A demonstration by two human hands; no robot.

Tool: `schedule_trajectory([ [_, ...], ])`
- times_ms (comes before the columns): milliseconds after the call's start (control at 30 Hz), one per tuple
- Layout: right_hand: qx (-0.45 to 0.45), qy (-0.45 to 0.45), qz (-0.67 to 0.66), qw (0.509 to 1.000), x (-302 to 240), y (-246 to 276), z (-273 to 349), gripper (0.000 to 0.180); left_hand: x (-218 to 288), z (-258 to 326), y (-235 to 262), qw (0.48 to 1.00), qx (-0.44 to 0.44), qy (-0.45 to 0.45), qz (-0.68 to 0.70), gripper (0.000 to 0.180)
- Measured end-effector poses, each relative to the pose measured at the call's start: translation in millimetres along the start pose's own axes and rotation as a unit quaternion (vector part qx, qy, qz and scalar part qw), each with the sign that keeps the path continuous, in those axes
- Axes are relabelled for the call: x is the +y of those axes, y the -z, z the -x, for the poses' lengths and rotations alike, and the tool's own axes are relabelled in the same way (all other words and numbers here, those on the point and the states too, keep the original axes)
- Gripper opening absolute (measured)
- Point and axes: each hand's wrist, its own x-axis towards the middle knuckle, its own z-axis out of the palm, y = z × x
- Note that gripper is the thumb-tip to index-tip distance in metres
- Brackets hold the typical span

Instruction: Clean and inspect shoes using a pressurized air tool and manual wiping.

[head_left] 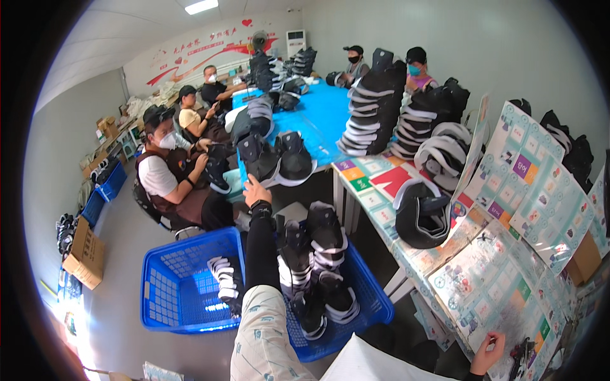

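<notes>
My left arm, in a pale patterned sleeve, stretches forward over the blue crates. My left hand (256, 191) is at the near edge of the blue table, its fingers partly stretched out beside a black shoe upper (259, 157) with a white-grey edge. Whether it touches the upper cannot be made out. Another black upper (295, 159) sits just to the right. At the lower right my right hand (488, 353) is closed over the patterned table, with something small and dark at its fingertips. Near it lies a cluster of small dark items (522, 357).
Two blue crates (189, 322) below my arm hold stacked uppers. Tall stacks of uppers (373, 105) stand on the blue table (314, 120). A single upper (422, 214) and upright printed boards (518, 162) are on the patterned table. Co-workers sit along the left and far sides.
</notes>
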Motion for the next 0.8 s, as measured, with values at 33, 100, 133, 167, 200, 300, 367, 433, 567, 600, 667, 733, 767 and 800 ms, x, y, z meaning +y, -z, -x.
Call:
schedule_trajectory([
  [33,0.007,0.001,-0.002,1.000,0,1,0,0.005,-5,-9,-6,1.000,-0.005,0.003,-0.008,0.107],
  [100,-0.020,0.011,0.085,0.996,0,4,0,0.022,-12,-27,-21,1.000,0.008,-0.020,-0.013,0.095],
  [133,-0.019,0.011,0.081,0.997,-5,0,-2,0.022,-23,-42,-24,0.999,0.013,-0.011,-0.028,0.085],
  [167,-0.021,0.005,0.041,0.999,-13,-7,-4,0.009,-38,-55,-25,0.999,0.018,0.000,-0.046,0.075],
  [200,-0.016,-0.004,0.017,1.000,-20,-10,-6,0.005,-29,-56,-34,0.999,0.041,-0.010,-0.022,0.065],
  [300,-0.012,-0.005,0.040,0.999,-31,-4,-8,0.005,-10,-89,-26,0.998,0.068,0.014,0.002,0.068],
  [367,-0.003,-0.007,0.042,0.999,-31,0,-7,0.005,-5,-108,-9,0.985,0.170,0.013,-0.006,0.065],
  [433,0.006,-0.009,0.046,0.999,-31,2,-7,0.005,8,-111,-5,0.988,0.150,-0.033,-0.018,0.067],
  [567,-0.030,0.026,0.029,0.999,-54,-21,-12,0.007,-29,-105,-37,0.955,0.142,-0.065,-0.251,0.076],
  [600,-0.039,0.033,0.009,0.999,-64,-27,-13,0.007,-45,-104,-54,0.945,0.136,-0.065,-0.290,0.078],
  [667,-0.050,0.044,0.009,0.998,-79,-30,-15,0.007,-49,-82,-84,0.975,0.033,-0.047,-0.217,0.079],
  [733,-0.052,0.056,0.008,0.997,-87,-28,-16,0.007,-33,-47,-92,0.995,-0.018,-0.057,-0.082,0.079],
  [767,-0.051,0.055,0.023,0.997,-90,-26,-16,0.007,-18,-33,-96,0.995,-0.031,-0.061,-0.074,0.079],
  [800,-0.056,0.051,0.008,0.997,-93,-25,-15,0.007,-23,-33,-89,0.992,-0.018,-0.107,-0.057,0.078],
])
